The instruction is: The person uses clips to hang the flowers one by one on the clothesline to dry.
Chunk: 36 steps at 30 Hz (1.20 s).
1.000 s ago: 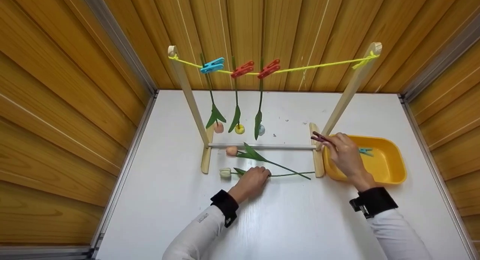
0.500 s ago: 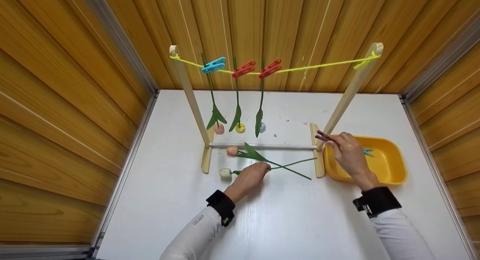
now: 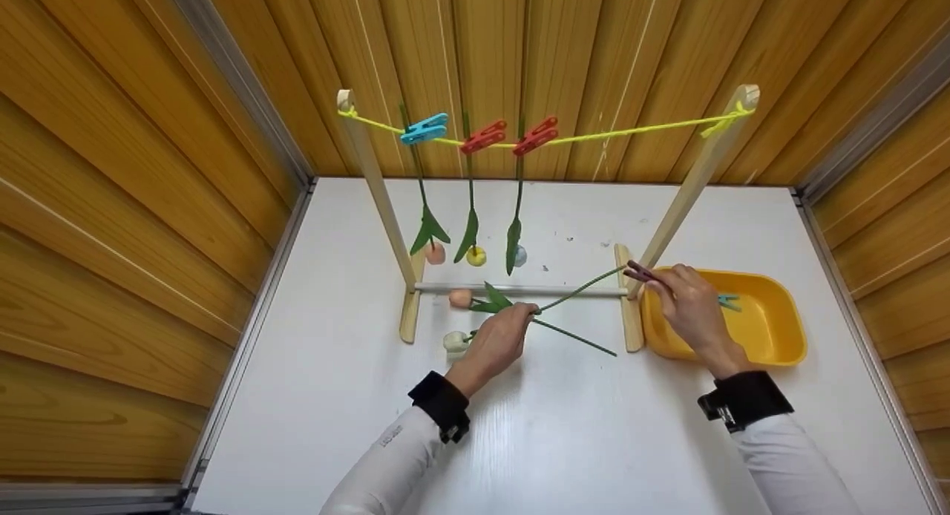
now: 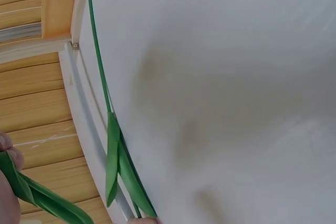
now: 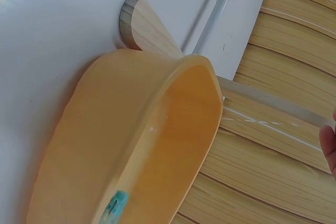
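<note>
My left hand (image 3: 499, 340) grips the stem of an artificial white tulip (image 3: 455, 342); its stem slants up to the right, the tip overlapping the dark red clothespin (image 3: 637, 271) in the head view. That clothespin is pinched between the thumb and fingers of my right hand (image 3: 692, 309), held over the near side of the yellow basin. Beneath the left hand, a peach tulip (image 3: 460, 299) lies on the table, its leaves partly covered. In the left wrist view, the held tulip's leaf (image 4: 55, 203) comes out by my fingers. The right wrist view shows only fingertips (image 5: 328, 142).
A wooden stand (image 3: 695, 181) carries a yellow cord (image 3: 631, 132). Three tulips hang head down from it, clipped by one blue clothespin (image 3: 424, 129) and two red clothespins (image 3: 484, 137). The yellow basin (image 3: 787, 344) at right holds a light blue clothespin (image 3: 729, 301).
My left hand has raised the white tulip off the table, and its stem end has swung away from me toward the dark red clothespin. My right hand has shifted slightly right.
</note>
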Motion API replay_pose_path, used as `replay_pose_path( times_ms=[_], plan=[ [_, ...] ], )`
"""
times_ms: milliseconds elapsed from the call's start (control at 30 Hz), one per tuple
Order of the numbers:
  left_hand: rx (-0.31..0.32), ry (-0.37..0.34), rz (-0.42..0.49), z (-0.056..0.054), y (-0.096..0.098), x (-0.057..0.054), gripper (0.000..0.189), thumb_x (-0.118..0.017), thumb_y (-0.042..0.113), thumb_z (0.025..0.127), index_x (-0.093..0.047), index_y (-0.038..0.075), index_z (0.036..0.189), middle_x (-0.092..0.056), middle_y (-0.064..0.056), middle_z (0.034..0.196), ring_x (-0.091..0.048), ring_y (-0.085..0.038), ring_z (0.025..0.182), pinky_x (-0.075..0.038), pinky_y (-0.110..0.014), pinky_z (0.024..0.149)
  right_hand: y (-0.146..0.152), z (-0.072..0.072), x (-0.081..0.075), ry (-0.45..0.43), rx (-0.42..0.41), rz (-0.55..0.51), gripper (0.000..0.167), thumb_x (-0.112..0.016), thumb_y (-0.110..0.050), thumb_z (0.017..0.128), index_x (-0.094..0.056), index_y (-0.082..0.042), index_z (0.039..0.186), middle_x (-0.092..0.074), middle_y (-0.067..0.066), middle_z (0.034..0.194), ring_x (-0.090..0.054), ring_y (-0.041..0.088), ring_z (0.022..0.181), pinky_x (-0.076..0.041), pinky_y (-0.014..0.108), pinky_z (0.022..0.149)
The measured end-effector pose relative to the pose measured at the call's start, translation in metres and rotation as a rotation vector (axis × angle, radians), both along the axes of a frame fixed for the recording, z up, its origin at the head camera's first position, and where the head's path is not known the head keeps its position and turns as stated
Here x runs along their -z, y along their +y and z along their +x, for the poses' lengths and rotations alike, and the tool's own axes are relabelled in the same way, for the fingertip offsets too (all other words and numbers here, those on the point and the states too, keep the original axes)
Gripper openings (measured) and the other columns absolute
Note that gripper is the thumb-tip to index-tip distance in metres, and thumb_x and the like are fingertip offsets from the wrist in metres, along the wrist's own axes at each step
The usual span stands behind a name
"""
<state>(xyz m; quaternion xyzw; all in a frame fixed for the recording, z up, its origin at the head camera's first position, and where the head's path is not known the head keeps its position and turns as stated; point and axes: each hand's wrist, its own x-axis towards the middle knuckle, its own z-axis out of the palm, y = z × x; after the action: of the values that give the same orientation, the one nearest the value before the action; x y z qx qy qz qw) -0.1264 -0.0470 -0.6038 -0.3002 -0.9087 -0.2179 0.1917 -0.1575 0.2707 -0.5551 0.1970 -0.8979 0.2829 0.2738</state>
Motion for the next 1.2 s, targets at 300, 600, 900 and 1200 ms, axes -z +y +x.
replay_pose_path(
  times_ms=[300,600,900,1200],
  plan=[
    [0.005,0.004,0.111,-0.006,0.007,-0.026,0.016,-0.043,0.013,0.106,-0.057,0.007,0.113,-0.067,-0.004,0.095,-0.067,-0.015,0.087,-0.055,-0.028,0.075,-0.001,0.001,0.003,0.003,-0.017,-0.006,0.014,-0.074,0.000,0.084,-0.073,0.004,0.097,-0.063,0.012,0.079,-0.052,0.019,0.069,-0.037,0.015,0.065],
    [-0.005,-0.047,0.263,-0.015,0.015,-0.052,0.018,-0.042,0.011,0.106,-0.058,0.005,0.112,-0.069,-0.006,0.095,-0.066,-0.015,0.081,-0.055,-0.030,0.073,-0.005,0.001,0.005,0.008,-0.046,-0.033,0.018,-0.074,0.003,0.084,-0.074,0.006,0.101,-0.061,0.013,0.080,-0.051,0.019,0.070,-0.035,0.016,0.065],
    [-0.026,-0.009,0.354,-0.020,0.019,-0.071,0.018,-0.042,0.010,0.106,-0.058,0.004,0.111,-0.070,-0.008,0.095,-0.065,-0.015,0.078,-0.055,-0.030,0.071,-0.007,0.003,0.007,-0.006,-0.042,-0.034,0.016,-0.072,0.002,0.085,-0.074,0.006,0.101,-0.061,0.013,0.082,-0.052,0.019,0.072,-0.036,0.017,0.067],
    [-0.057,0.043,0.419,-0.027,0.025,-0.090,0.016,-0.044,0.008,0.105,-0.058,0.002,0.109,-0.068,-0.008,0.089,-0.060,-0.015,0.069,-0.052,-0.030,0.065,-0.009,0.004,0.007,-0.006,-0.051,-0.010,0.015,-0.072,0.002,0.086,-0.074,0.005,0.100,-0.059,0.012,0.078,-0.050,0.018,0.070,-0.034,0.018,0.065]
  ],
)
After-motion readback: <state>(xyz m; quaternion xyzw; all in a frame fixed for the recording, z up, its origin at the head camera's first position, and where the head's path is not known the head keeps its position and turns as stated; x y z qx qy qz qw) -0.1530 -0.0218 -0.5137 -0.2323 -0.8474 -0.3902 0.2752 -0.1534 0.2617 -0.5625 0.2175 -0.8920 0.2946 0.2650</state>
